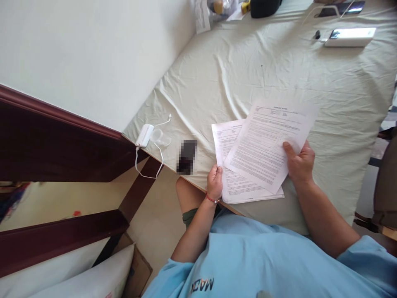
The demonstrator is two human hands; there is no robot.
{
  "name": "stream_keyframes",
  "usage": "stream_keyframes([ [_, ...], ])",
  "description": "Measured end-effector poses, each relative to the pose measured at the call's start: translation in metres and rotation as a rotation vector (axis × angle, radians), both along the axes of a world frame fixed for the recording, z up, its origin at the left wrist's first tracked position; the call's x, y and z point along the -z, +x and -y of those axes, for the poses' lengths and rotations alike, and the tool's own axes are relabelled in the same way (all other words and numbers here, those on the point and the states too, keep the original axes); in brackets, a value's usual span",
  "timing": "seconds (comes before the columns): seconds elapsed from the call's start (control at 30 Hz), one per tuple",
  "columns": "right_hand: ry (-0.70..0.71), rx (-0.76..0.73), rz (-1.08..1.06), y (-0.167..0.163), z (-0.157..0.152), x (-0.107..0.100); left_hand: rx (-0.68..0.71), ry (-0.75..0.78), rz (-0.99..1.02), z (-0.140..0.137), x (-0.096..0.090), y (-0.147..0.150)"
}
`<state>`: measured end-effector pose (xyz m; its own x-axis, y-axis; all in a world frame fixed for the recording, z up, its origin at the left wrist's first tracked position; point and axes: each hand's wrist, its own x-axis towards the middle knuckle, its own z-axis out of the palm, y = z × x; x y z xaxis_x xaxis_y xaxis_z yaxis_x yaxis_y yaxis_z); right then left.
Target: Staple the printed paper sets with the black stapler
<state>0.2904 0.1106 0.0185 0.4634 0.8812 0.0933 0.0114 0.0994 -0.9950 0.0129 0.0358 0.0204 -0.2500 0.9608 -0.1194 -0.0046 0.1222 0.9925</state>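
Across the cloth-covered desk [316, 74], wrinkles are spread. At its front edge, a stack of printed papers [226, 136] is partly covered by a slanted printed sheet [263, 140]. The sheet's right side is pinched by the right hand [300, 163], thumb on top; the stack's left edge is gripped by the left hand [214, 182]. Leftward, a dark, pixelated object [187, 157] is seen, then a smaller white device [144, 135].

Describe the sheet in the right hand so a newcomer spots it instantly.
Find the near edge of the big pale cloth, where the left hand holds a stack of papers. Right of it, the right hand grips the printed sheet, thumb on its face. Unlike the stack, it sits on top, covering part of the other.
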Motion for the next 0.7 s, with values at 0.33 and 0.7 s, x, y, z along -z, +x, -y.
stream_keyframes([
  [0.33,-0.035,0.207,-0.373,0.016,-0.008,-0.021,0.041,-0.055,0.165,0.0,-0.002,-0.003],
  [0.7,-0.118,-0.002,-0.381,0.011,-0.004,-0.022,0.003,-0.048,0.046,0.001,-0.002,-0.003],
])
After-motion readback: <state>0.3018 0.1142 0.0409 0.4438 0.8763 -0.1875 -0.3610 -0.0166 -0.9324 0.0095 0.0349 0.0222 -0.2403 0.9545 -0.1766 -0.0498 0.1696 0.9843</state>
